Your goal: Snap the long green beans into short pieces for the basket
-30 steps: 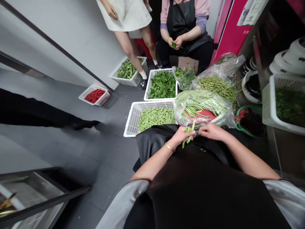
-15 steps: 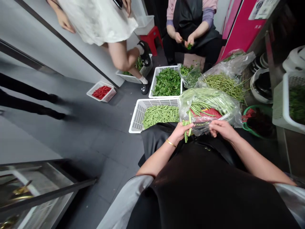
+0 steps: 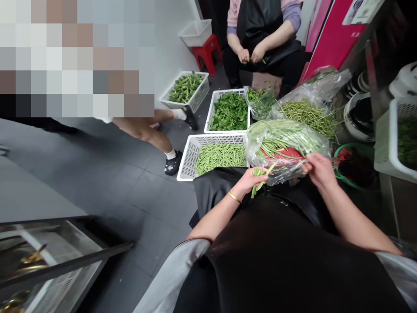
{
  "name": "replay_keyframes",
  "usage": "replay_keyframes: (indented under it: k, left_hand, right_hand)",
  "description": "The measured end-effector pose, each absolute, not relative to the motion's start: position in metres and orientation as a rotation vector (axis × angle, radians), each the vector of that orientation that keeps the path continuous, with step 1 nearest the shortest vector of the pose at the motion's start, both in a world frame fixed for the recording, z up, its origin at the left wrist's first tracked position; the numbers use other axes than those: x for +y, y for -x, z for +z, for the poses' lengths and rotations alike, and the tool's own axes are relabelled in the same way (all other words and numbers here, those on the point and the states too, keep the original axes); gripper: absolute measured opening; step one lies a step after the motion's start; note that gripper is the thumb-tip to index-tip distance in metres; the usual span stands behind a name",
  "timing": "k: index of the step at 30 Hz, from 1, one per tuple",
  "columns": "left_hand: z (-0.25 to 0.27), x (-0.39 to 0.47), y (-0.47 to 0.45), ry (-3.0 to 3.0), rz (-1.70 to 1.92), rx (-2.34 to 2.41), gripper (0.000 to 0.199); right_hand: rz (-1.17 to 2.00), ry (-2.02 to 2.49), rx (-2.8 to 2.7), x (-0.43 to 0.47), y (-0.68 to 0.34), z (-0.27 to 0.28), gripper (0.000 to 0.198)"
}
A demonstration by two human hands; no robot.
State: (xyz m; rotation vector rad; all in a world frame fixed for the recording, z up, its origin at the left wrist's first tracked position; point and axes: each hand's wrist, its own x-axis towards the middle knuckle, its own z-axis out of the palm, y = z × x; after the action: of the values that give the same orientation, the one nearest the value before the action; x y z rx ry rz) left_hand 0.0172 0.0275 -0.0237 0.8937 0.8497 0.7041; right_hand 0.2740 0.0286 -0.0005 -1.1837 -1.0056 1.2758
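Observation:
My left hand [image 3: 248,181] is closed around a small bunch of green bean pieces [image 3: 256,188], with one piece slanting up past the fingers. My right hand [image 3: 319,170] is pinched at the right side of a clear plastic bag [image 3: 286,177]; whatever sits between its fingertips is too small to make out. Long green beans [image 3: 283,132] fill the bag, and a red printed patch shows at its front. To the left of the bag stands a white slotted basket [image 3: 189,161] of snapped green beans [image 3: 221,157], its near corner covered by my black apron [image 3: 215,184].
Leafy greens fill a white basket [image 3: 208,117] behind the beans; another basket [image 3: 200,99] of greens stands farther left. A co-worker [image 3: 260,26] sits opposite, hands together. A passer-by's leg [image 3: 146,132] is at left. Long stems [image 3: 306,115] and a green basin [image 3: 342,176] lie right.
My right hand has moved right and slightly up to the bag's side. The bean piece in my left hand now slants right. The passer-by has stepped left and nearer, hiding the red-filled basket.

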Motion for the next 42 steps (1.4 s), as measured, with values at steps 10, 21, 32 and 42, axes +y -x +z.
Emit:
replay_keyframes:
  k: [10, 21, 32, 42]
  left_hand:
    - [-0.019, 0.025, -0.011, -0.948, 0.519, 0.761, 0.049]
    - [-0.003, 0.009, -0.015, -1.188, 0.501, 0.783, 0.036]
    - [-0.041, 0.033, -0.001, -0.379, 0.993, 0.945, 0.036]
    - [-0.042, 0.042, 0.001, -0.608, 0.669, 0.861, 0.029]
  right_hand:
    - [0.417, 1.667, -2.182, -0.006, -0.258, 0.01, 0.041]
    - [0.936, 1.017, -2.161, 0.017, -0.222, 0.026, 0.04]
    - [1.109, 1.183, -1.889, -0.026, -0.252, 0.019, 0.03]
    - [1.309, 1.609, -1.815, 0.015, -0.249, -0.018, 0.025]
